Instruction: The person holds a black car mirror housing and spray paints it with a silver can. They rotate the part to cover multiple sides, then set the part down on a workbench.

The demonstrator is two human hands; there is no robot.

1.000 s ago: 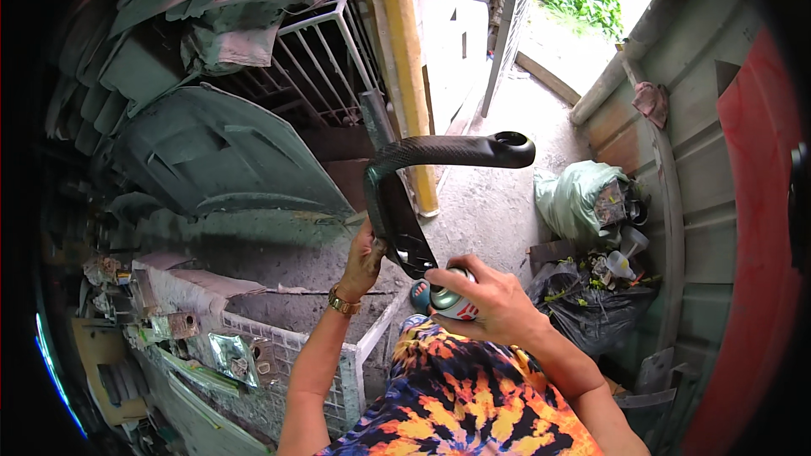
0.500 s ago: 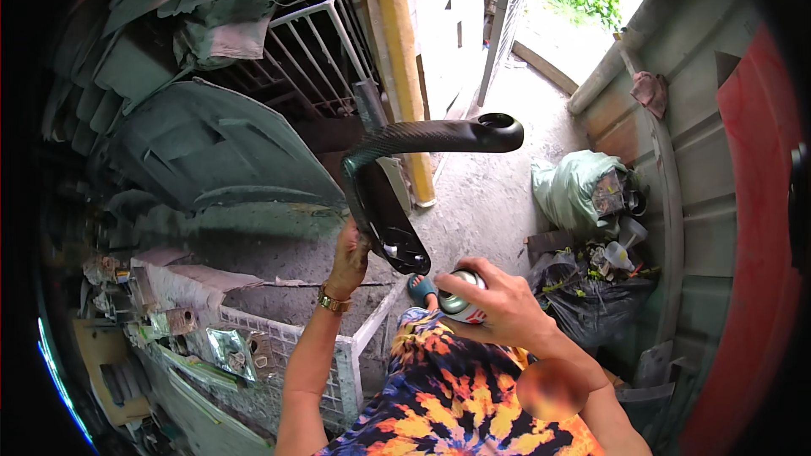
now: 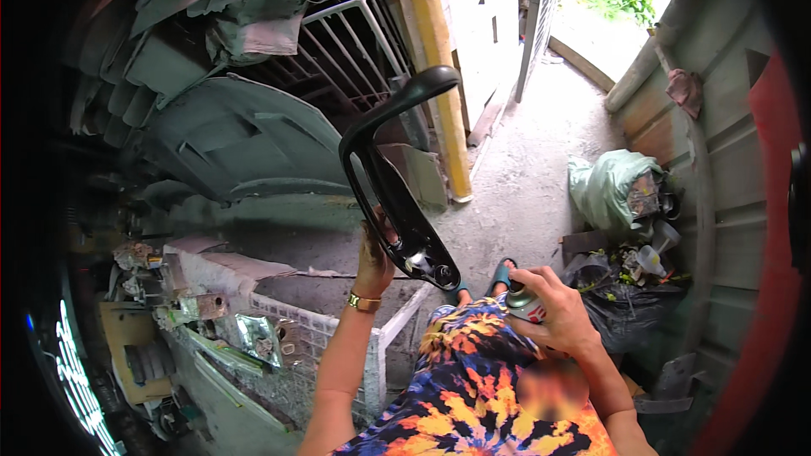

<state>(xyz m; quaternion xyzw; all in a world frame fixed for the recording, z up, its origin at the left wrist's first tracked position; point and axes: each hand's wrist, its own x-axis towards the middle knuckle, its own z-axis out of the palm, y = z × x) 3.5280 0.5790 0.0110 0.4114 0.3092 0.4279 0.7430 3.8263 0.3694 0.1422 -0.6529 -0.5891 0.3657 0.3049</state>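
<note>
A glossy black bent part (image 3: 382,177), long and narrow with a curved upper arm and holes at its lower end, stands tilted in front of me; its exact kind is unclear. My left hand (image 3: 376,257), a gold watch on its wrist, is closed on it from the left, some fingers hidden behind the part. In my right hand (image 3: 557,312) is a spray can (image 3: 528,306), gripped around its body, with a finger over its top. The can is low and to the right, apart from the black part.
A white wire-mesh crate (image 3: 338,350) with sheets and foil stands left of my body. Large grey panels (image 3: 253,139) lean at the far left, beside a yellow post (image 3: 439,59). A pale green sack (image 3: 610,186) and black rubbish bag (image 3: 634,317) lie near the corrugated wall (image 3: 726,194).
My left hand has turned the black part, so its upper arm now points up and shows another side. My right hand with the spray can has moved right and slightly down, away from it.
</note>
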